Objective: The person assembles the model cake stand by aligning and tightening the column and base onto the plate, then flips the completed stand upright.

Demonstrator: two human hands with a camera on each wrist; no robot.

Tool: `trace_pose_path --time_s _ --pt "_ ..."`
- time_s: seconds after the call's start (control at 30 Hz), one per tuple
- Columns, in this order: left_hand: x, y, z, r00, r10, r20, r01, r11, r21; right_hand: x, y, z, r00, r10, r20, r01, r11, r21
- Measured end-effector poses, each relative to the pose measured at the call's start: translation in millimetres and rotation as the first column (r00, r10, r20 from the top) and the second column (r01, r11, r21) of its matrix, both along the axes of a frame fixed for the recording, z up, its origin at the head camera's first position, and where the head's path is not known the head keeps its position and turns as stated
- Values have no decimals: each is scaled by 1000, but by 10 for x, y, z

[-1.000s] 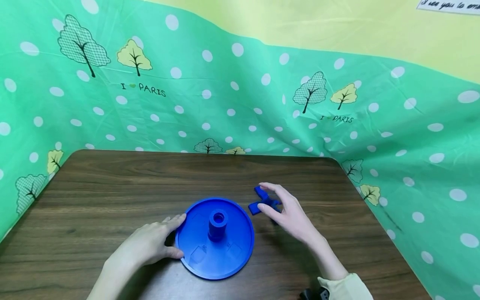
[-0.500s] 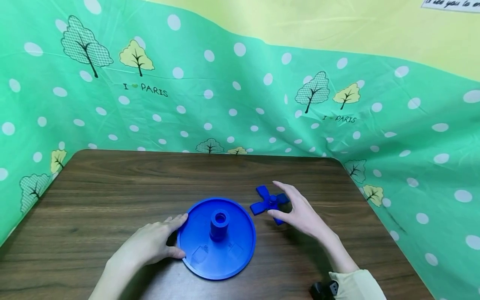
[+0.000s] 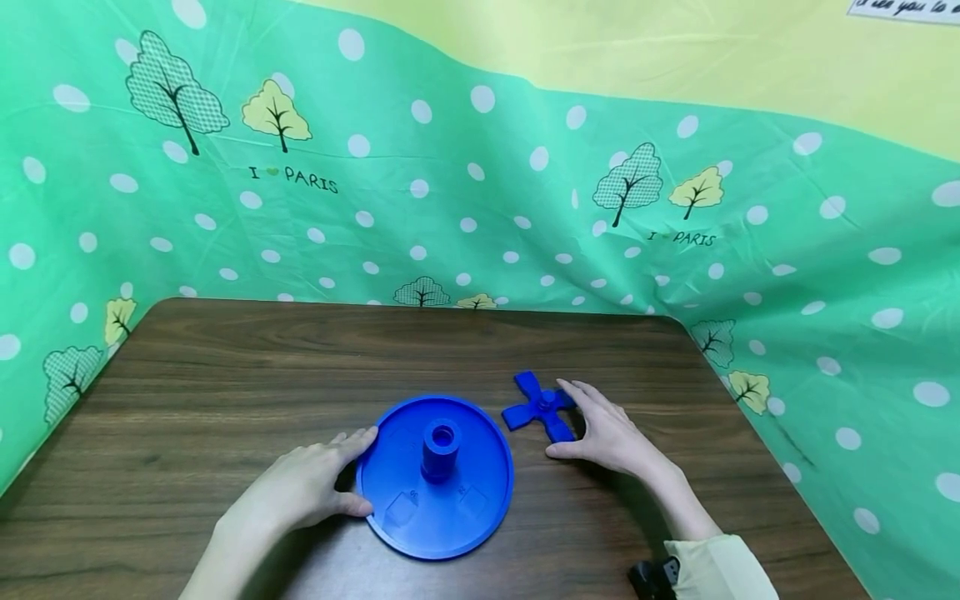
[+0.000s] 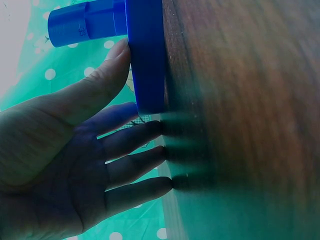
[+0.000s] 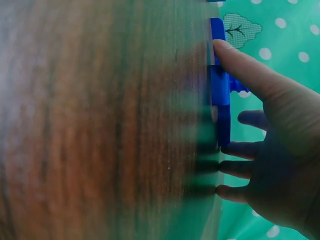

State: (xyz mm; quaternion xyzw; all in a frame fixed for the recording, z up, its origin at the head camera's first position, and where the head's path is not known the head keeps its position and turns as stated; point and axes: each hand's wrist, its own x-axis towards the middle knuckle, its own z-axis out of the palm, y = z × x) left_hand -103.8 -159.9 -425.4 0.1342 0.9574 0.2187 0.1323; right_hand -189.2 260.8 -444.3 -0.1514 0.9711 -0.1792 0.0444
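A round blue plastic base (image 3: 405, 529) with a hollow upright post (image 3: 438, 454) at its centre lies flat on the table. My left hand (image 3: 303, 483) rests at its left rim, thumb and index fingertip touching the edge. The left wrist view shows that hand (image 4: 75, 135) with fingers fairly straight and their tips down at the tabletop. To the base's right lies a blue four-armed cross piece (image 3: 542, 406) with a small stub at its middle. My right hand (image 3: 611, 429) is spread around its right side, thumb near the front arm, other fingertips by the right arm.
The brown wood-grain table (image 3: 300, 358) ends at a green polka-dot cloth (image 3: 450, 167) hanging behind and at both sides. A black wrist device (image 3: 654, 577) sits at the right sleeve (image 3: 723, 567).
My right hand has moved right and lowered from above the cross piece to beside it. More of the cross now shows. My left hand stays at the base's rim.
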Motion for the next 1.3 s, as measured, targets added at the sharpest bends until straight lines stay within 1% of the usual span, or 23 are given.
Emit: trace_pose_path --time_s 0.13,0.33,0.57,0.8,1.0,1.3 --pt "0 2 2 1000 0 3 0 1000 1 -6 -8 4 1000 7 -9 -6 1000 28" --pt "8 1 2 1000 -9 -15 9 1000 6 7 -7 3 1000 9 -7 -8 998 64" --pt "8 -3 0 1000 -11 -18 11 1000 4 8 0 -13 1000 -3 -30 5 998 62" --pt "17 -3 -3 1000 0 -14 0 1000 6 -24 32 6 998 -19 -55 21 1000 22" --pt "20 -3 -1 1000 7 -10 -7 1000 2 -63 28 82 994 -33 -101 30 999 -28" --pt "16 1 1 1000 8 -4 -8 1000 -1 -104 -29 163 988 -63 -139 46 991 -123"
